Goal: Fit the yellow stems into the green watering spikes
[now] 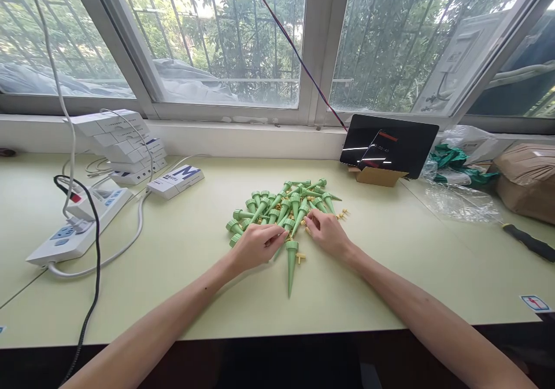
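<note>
A pile of green plastic watering spikes (283, 206) with ribbed caps lies mid-table, small yellow T-shaped valves (341, 214) among and beside it. One green spike (291, 267) lies apart at the front, its tip toward me, with a yellow valve (300, 258) at its right. My left hand (256, 244) is closed at the pile's front edge, thumb and fingers together just above that spike's cap. On the pile's right side my right hand (328, 232) pinches beside yellow pieces. What either set of fingertips holds is too small or hidden to make out.
At the left stand a white power strip (71, 244) with cables, a stack of white boxes (130, 146) and a single white box (176, 182). A tablet (389, 146) leans on a cardboard stand (381, 177) behind. Plastic bags, a brown package (526, 181) and a black-handled tool (529, 243) lie right.
</note>
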A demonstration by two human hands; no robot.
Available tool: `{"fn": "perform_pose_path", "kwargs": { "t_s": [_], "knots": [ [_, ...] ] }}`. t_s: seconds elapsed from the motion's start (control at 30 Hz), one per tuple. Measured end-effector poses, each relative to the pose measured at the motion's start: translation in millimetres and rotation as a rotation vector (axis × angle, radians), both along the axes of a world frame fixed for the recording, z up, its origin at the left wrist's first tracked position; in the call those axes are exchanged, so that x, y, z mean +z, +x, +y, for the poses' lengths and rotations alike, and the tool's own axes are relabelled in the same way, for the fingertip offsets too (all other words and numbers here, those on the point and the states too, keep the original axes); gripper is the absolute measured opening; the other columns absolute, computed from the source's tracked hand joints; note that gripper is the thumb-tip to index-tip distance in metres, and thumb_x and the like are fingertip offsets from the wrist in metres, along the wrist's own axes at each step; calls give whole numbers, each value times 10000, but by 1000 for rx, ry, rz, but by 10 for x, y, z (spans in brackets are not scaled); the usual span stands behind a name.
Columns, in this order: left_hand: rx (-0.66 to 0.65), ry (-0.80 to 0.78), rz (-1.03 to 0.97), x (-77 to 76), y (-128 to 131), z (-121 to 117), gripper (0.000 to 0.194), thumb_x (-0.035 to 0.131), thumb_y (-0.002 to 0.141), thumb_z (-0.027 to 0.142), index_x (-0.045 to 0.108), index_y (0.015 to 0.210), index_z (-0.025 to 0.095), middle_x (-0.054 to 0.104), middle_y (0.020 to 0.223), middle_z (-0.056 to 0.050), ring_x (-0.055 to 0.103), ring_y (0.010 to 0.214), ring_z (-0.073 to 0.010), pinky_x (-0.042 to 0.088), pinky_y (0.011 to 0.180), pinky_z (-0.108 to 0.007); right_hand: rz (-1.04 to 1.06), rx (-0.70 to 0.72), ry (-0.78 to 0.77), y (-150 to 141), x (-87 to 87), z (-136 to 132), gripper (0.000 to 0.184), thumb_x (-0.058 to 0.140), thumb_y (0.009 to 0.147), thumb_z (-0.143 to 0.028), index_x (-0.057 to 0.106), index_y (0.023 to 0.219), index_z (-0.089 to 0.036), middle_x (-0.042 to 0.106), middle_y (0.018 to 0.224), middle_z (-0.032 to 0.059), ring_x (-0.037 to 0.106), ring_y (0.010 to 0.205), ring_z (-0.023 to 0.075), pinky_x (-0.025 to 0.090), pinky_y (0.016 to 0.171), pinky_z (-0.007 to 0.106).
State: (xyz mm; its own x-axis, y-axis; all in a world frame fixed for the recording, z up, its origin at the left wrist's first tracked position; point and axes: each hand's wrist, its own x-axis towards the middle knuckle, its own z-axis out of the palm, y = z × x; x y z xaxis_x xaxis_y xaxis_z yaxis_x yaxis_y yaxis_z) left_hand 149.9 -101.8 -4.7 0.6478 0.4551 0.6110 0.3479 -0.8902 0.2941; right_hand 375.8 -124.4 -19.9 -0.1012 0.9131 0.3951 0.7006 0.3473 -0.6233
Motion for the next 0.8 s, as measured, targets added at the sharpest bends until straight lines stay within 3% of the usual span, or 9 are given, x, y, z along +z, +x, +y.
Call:
{"fn": "perform_pose_path", "kwargs": {
  "t_s": [0.3, 0.53, 0.8],
  "knots": [
    [-16, 6, -16, -8, 4, 6, 282, 510, 925, 182, 469, 646, 179, 361, 523, 60, 245, 479, -85, 246, 471, -223, 147, -28, 38, -22, 60, -38, 252, 448, 949, -329, 402, 726, -222, 493, 567, -31, 485, 484, 141, 369, 489, 265],
    [-14, 10, -16, 5, 4, -12, 282, 509, 927, 184, 489, 646, 178, 377, 522, 61, 266, 474, -82, 258, 466, -224, 376, 24, 8, -20, 84, -45, 268, 471, 946, -395, 442, 745, -220, 640, 696, 32, 674, 616, 190, 495, 485, 283],
    [6, 6, 13, 15, 13, -19, 300, 473, 947, 223, 524, 655, 181, 416, 524, 48, 300, 461, -84, 268, 471, -232, 396, 65, -74, -34, 94, -67, 299, 496, 940, -451, 422, 743, -238, 629, 603, 0, 641, 516, 184, 542, 527, 338]
  ]
}}
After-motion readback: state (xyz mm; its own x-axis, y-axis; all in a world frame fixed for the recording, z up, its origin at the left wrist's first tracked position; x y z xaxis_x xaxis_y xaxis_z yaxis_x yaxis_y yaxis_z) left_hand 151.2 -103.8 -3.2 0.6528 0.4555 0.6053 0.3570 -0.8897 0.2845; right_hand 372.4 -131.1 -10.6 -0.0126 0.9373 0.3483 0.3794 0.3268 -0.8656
